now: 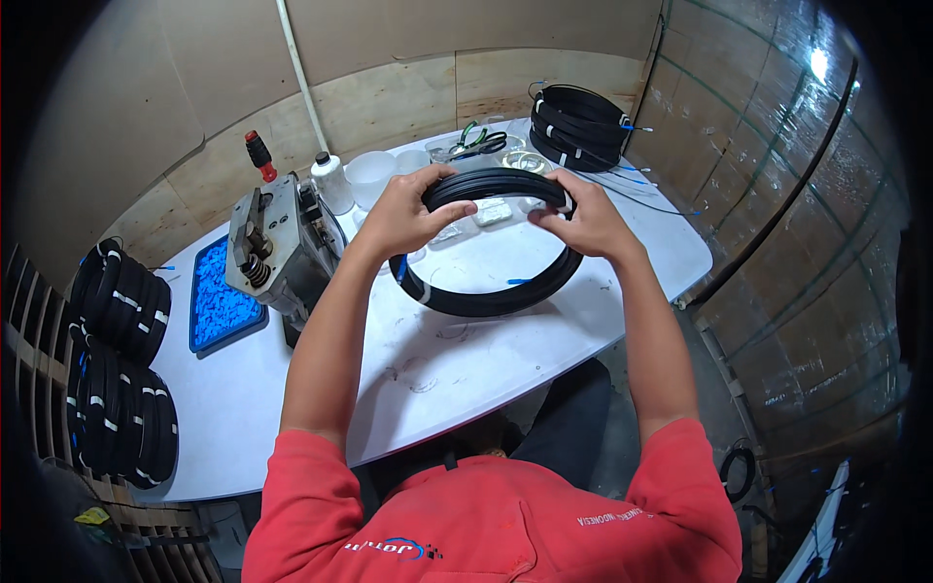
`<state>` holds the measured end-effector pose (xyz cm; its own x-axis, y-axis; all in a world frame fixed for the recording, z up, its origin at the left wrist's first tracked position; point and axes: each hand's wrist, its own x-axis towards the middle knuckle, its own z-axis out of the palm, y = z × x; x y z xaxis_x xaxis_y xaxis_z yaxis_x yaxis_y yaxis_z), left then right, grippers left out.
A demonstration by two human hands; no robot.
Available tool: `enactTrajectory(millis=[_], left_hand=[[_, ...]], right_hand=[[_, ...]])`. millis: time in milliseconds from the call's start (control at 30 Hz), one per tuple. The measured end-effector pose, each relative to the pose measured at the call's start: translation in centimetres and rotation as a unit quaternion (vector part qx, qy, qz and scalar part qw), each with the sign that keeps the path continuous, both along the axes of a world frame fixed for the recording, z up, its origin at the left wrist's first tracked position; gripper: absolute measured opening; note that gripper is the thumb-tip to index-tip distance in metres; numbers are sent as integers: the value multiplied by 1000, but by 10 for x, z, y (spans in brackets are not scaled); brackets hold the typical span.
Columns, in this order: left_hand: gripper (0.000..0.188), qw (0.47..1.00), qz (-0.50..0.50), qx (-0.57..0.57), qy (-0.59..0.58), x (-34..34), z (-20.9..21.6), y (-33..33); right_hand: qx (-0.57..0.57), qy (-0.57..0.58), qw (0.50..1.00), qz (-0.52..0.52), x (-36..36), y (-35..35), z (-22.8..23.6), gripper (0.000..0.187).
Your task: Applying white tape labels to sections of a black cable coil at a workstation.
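A coil of black cable [486, 303], tied with white bands, is held up over the white table [486, 374]. My left hand [413, 212] grips the coil's upper left part, its thumb on the inner side. On the upper right part, my right hand [589, 216] has its fingers wrapped round the cable. Blue bits show at the coil's left side and inside the ring near its lower right. Beyond the ring lie small clear packs [493, 212], partly hidden by the coil and hands.
Left of me stand a metal press-like machine [277, 238], a tray of small blue parts [219, 301] and stacked black coils [121, 413]. At the back are a white bottle [331, 183], a translucent tub [370, 177], scissors [483, 146] and another coil stack [578, 126].
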<state>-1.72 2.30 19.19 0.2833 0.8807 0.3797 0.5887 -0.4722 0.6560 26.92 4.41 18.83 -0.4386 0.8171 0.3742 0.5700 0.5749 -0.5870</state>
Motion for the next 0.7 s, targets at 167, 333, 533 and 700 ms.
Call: enactTrajectory(millis=[167, 333, 533, 700], left_hand=[[46, 989, -58, 81, 111, 17, 28, 0], [45, 988, -56, 50, 135, 22, 39, 4], [55, 991, -81, -42, 101, -20, 24, 9], [54, 995, -42, -14, 92, -18, 10, 8]], right_hand=[[-82, -6, 990, 114, -6, 8, 18, 42], [-32, 33, 996, 72, -20, 31, -15, 17], [-19, 93, 994, 48, -12, 36, -29, 21], [-17, 126, 991, 47, -2, 38, -34, 21]])
